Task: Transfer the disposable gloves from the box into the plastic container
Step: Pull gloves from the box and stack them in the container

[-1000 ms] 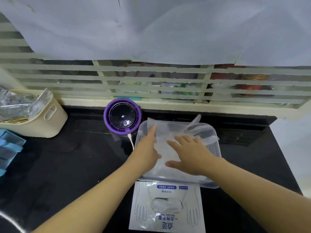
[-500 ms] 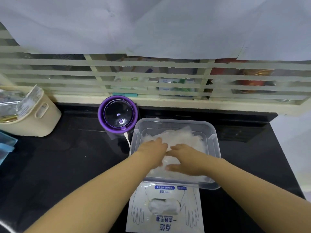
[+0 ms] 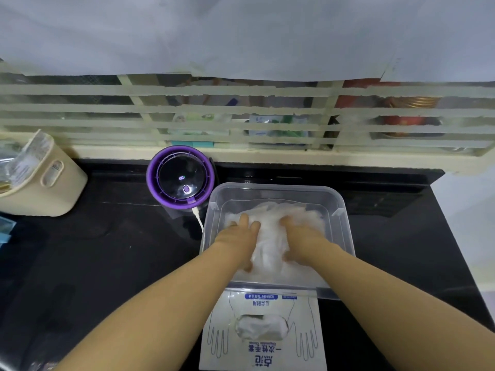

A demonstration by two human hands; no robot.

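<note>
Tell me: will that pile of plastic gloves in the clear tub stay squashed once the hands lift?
Probably not: the disposable gloves look thin and crumpled, bulging up between the left hand and right hand, so they likely spring back. Seemingly light and floppy, too.

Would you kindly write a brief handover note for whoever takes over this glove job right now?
Left hand: open, pressing flat on the gloves inside the plastic container.
Right hand: open, pressing the same pile beside the left; its fingertips sink into the pile.
Box: lies flat on the black counter, against the container's near edge; a wad of gloves shows in its opening.
Done: a pile of gloves is in the container.
Left: pull the wad from the box and add it to the container.
</note>
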